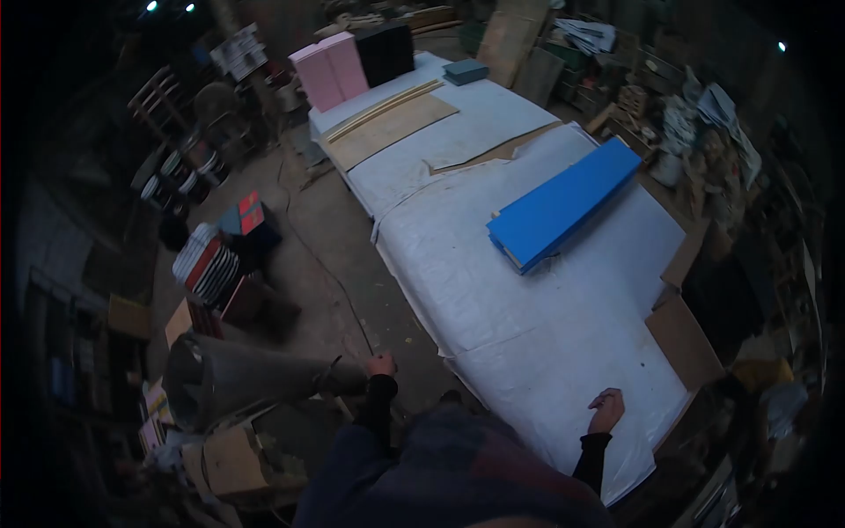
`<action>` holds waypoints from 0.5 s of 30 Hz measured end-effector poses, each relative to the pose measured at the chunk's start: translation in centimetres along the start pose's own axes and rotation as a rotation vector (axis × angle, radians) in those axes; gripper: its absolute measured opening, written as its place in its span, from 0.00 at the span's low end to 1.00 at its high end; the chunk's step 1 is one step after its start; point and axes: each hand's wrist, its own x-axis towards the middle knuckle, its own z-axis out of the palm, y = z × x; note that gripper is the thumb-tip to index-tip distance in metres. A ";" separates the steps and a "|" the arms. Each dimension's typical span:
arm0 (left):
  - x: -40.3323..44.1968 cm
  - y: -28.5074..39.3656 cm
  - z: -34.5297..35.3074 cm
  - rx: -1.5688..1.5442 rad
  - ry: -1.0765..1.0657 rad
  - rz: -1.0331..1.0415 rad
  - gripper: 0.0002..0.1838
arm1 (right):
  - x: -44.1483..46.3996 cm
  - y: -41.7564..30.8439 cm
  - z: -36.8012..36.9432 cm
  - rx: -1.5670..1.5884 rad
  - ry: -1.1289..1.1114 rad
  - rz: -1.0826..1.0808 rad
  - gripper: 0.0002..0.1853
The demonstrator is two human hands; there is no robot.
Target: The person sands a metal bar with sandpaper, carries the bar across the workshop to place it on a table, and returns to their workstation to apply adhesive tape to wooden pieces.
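My left hand [381, 364] is closed in a fist beside the narrow end of a long grey rolled sheet [264, 374]; what its fingers hold, if anything, is hidden. A dark tie goes round the roll near that end. Over the near part of the table with the white covering [493, 308] is my right hand [607, 409], its fingers loosely bent and apart, nothing seen in them. A stack of long blue panels [563, 202] lies slantwise on the covering, farther off than my right hand.
Pink blocks [329, 70], a black block [385, 53] and a tan board [396, 128] occupy the table's far end. An opened cardboard box [687, 339] flanks its right edge. A person in a striped shirt [207, 264] bends low at left. A cable [321, 264] crosses the floor.
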 end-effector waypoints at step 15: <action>1.3 -3.7 -1.1 0.837 -0.333 -0.069 0.23 | -2.8 -0.4 21.0 -0.113 -0.982 0.111 0.10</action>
